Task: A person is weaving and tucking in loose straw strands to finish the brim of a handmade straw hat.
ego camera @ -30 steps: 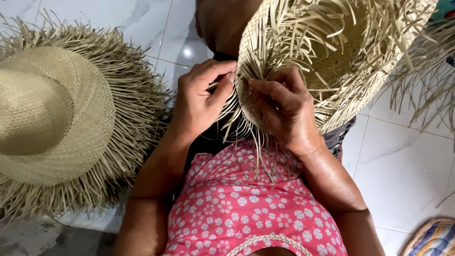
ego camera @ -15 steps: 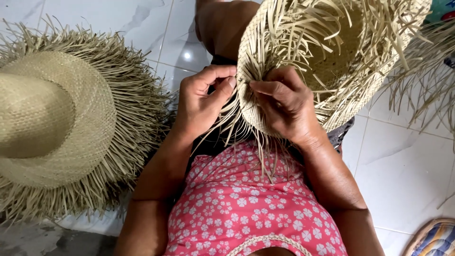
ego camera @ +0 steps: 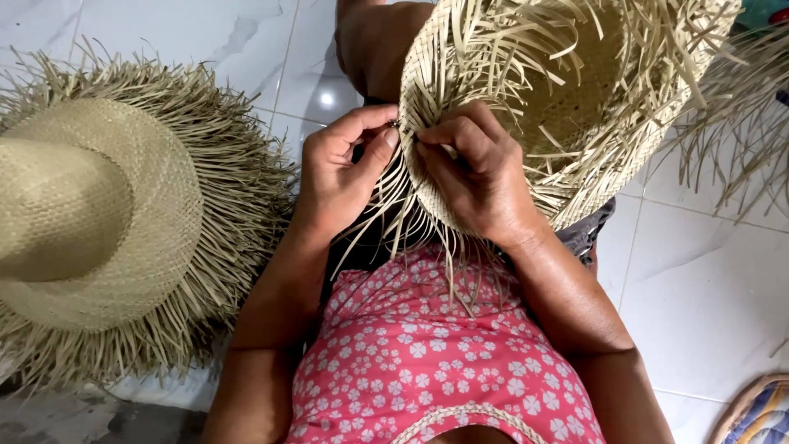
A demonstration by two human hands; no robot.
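A: Head view first. What are the hands on?

B: Both work at the rim of an unfinished woven straw hat [ego camera: 567, 107], held upside down over the person's lap with its hollow crown facing up. The left hand [ego camera: 341, 177] pinches at the edge of the weave, thumb and forefinger closed together on a strand right at the rim. The right hand [ego camera: 477, 177] grips the same rim from the other side, fingers curled over the woven edge and thumb pressed in toward the left thumb. The two sets of fingertips almost touch.

A: So neither hand is loose?

B: No, both are closed on the hat's edge. Whether a small tool sits between the fingertips, I cannot tell; there is a dark speck there, too small to read.

A: And the loose straw?

B: Unwoven strands [ego camera: 427, 247] hang down from the rim between the wrists, over the pink flowered garment [ego camera: 444, 362], and more stick up and out all around the hat's opening.

A: What lies around the person?

B: To the person's left, on the white tiled floor [ego camera: 699, 296], sits a finished straw hat [ego camera: 99, 214], crown up, with a wide frayed fringe around its brim; it lies just beside the left forearm. More loose straw ends [ego camera: 740, 140] spread at the upper right. A striped mat's corner [ego camera: 760, 415] shows at the lower right, well apart from the hands.
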